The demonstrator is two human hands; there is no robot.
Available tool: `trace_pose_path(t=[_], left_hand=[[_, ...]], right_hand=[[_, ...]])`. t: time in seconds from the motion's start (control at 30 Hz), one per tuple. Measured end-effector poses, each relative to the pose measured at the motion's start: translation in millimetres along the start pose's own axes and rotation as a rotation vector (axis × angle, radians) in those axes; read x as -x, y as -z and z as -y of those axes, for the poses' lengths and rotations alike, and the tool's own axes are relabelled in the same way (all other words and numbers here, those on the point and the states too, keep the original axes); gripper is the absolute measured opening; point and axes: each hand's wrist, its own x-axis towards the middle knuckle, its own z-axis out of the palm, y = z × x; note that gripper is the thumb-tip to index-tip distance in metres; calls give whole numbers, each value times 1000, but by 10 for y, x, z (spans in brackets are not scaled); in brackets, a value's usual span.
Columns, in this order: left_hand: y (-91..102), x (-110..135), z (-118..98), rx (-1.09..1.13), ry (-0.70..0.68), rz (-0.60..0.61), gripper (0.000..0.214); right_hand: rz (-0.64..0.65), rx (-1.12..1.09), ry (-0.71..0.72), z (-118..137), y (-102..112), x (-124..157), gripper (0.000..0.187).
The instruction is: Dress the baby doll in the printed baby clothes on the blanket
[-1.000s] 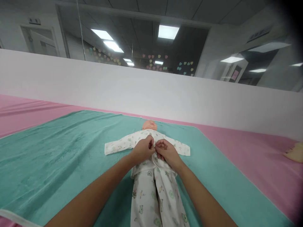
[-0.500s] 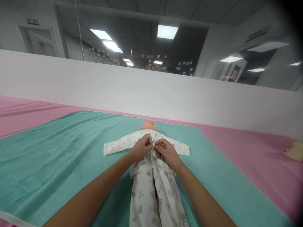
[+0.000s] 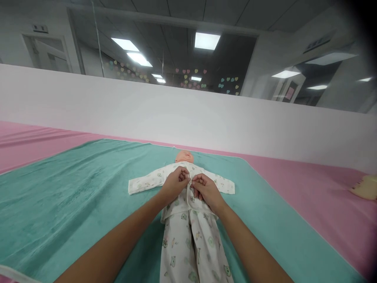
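A baby doll (image 3: 184,156) lies on its back, dressed in a white patterned pajama top (image 3: 150,180) and matching pants (image 3: 176,247). Both sleeves are spread out sideways. Over the chest, my left hand (image 3: 176,181) pinches the front edge of the top between thumb and fingers. Close beside it, my right hand (image 3: 205,188) is closed on the other side of the same front opening. The fingertips nearly meet at the middle of the chest. Whatever small fastener lies between them is too small to make out. Below the hands, the front edges of the top overlap down to the hem.
Under the doll is a teal blanket (image 3: 73,196) with soft wrinkles, over a pink cloth (image 3: 318,188). A low white wall (image 3: 176,118) with a glass window (image 3: 165,51) above runs behind. At the far right edge is a partly visible beige object (image 3: 365,187).
My left fingers have shifted slightly at the top's front edge. My right hand stays nearly in place, and the view has moved a little.
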Motion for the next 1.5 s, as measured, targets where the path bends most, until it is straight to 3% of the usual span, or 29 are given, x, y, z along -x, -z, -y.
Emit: trace_pose_path(t=[0.17, 0.33, 0.43, 0.5, 0.63, 0.77, 0.97, 1.13, 1.37, 1.5], left_hand=[[51, -35, 99, -117, -57, -92, 13], [86, -12, 224, -254, -115, -160, 11], [110, 132, 237, -318, -196, -143, 13], [147, 312, 208, -355, -228, -109, 13], [255, 759, 102, -393, -240, 7, 14], [291, 1007, 42, -485, -294, 130, 25], [177, 940, 30, -629, -339, 75, 25], [153, 950, 45, -775, -455, 68, 24], [277, 985, 95, -675, -500, -61, 20], [301, 1031, 108, -675, -499, 24, 20]], right_hand=[[-5, -101, 11, -13, 36, -9, 16], [-115, -231, 10, -278, 260, -15, 19], [-99, -98, -62, -469, 448, 113, 26], [1, 27, -84, -528, 569, 258, 32], [192, 302, 26, -458, 738, 554, 32], [228, 457, 100, -323, 748, 693, 35], [127, 732, 244, -261, 643, 688, 24], [110, 786, 299, -217, 658, 711, 25], [94, 810, 331, -194, 758, 748, 26], [62, 842, 350, -227, 777, 738, 26]])
